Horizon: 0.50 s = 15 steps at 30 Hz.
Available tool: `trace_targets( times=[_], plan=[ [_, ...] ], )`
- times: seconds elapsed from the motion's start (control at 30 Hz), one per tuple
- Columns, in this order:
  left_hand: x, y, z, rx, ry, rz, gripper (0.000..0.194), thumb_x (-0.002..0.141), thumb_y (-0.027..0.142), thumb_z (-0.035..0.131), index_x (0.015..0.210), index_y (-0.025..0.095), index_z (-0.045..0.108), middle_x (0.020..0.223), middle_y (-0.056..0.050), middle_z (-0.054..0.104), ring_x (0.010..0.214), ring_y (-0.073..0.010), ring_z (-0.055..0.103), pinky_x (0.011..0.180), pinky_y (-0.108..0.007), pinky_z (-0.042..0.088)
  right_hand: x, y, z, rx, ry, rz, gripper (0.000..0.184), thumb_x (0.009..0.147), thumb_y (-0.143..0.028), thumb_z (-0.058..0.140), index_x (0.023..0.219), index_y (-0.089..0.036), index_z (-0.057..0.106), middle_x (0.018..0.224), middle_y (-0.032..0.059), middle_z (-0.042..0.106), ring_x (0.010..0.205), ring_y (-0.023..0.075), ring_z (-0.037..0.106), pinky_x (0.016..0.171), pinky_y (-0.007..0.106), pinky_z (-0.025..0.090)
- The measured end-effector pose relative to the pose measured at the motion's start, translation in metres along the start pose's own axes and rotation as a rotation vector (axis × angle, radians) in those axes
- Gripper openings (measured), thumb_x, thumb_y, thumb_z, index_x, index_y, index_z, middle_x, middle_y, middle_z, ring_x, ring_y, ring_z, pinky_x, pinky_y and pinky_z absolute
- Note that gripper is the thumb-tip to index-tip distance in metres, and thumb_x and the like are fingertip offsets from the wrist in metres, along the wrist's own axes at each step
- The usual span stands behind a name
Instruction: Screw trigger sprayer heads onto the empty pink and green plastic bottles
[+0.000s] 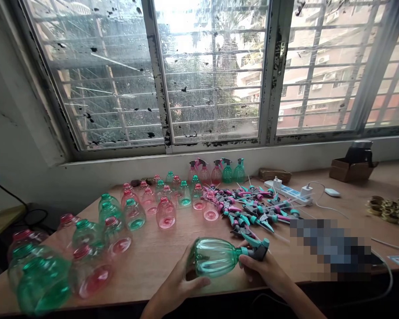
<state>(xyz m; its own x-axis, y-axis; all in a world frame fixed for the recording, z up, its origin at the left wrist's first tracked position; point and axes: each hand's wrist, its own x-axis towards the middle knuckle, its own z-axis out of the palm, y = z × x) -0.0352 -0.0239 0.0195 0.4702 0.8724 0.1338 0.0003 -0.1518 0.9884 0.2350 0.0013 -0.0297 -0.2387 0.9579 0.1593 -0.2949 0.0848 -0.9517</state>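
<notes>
A clear green spray bottle lies on its side in the air over the table's front edge, its base to the left. My left hand is wrapped round the base end. At the neck, the fingers of my right hand close round a black and teal spray head, which sits on the bottle's mouth. Beyond my right hand lies a pile of loose spray heads in pink, teal and black, some with white tubes. Pink bottles and green bottles without heads stand to the left.
Several bottles with spray heads stand by the window wall. A white power strip with plugs and cables, a brown box, brass-coloured parts and a blurred-out item occupy the right side of the wooden table.
</notes>
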Motion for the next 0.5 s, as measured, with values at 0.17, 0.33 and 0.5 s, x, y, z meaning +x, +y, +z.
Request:
trace_targets(
  times=[0.17,0.33,0.5],
  plan=[
    [0.0009,-0.0051,-0.0009,-0.006,0.026,0.004,0.099,0.081,0.026,0.078,0.156,0.039,0.015,0.145,-0.009,0.054,0.129,-0.0310,0.056,0.113,-0.050,0.039,0.0001,0.0003,0.0002,-0.001,-0.005,-0.010,0.042,0.077,-0.049,0.082,0.097,-0.020,0.060,0.066,-0.0028,0.068,0.043,0.0092,0.052,0.043,0.023,0.045],
    [0.0013,-0.0074,-0.0027,-0.074,0.002,-0.022,0.107,0.075,0.030,0.085,0.156,0.038,0.017,0.149,-0.010,0.051,0.129,-0.0330,0.056,0.112,-0.051,0.041,0.0013,0.0004,-0.0012,-0.080,-0.010,-0.005,0.036,0.078,-0.049,0.081,0.084,-0.018,0.064,0.058,-0.0032,0.064,0.044,0.0101,0.053,0.045,0.023,0.044],
    [0.0015,-0.0039,-0.0014,-0.086,0.004,-0.007,0.083,0.079,0.039,0.080,0.150,0.031,0.038,0.141,-0.011,0.058,0.131,-0.0351,0.054,0.113,-0.052,0.039,0.0013,-0.0042,-0.0001,-0.097,-0.018,0.018,0.039,0.072,-0.049,0.084,0.090,-0.019,0.067,0.062,-0.0019,0.066,0.043,0.0108,0.053,0.045,0.024,0.045]
  ],
)
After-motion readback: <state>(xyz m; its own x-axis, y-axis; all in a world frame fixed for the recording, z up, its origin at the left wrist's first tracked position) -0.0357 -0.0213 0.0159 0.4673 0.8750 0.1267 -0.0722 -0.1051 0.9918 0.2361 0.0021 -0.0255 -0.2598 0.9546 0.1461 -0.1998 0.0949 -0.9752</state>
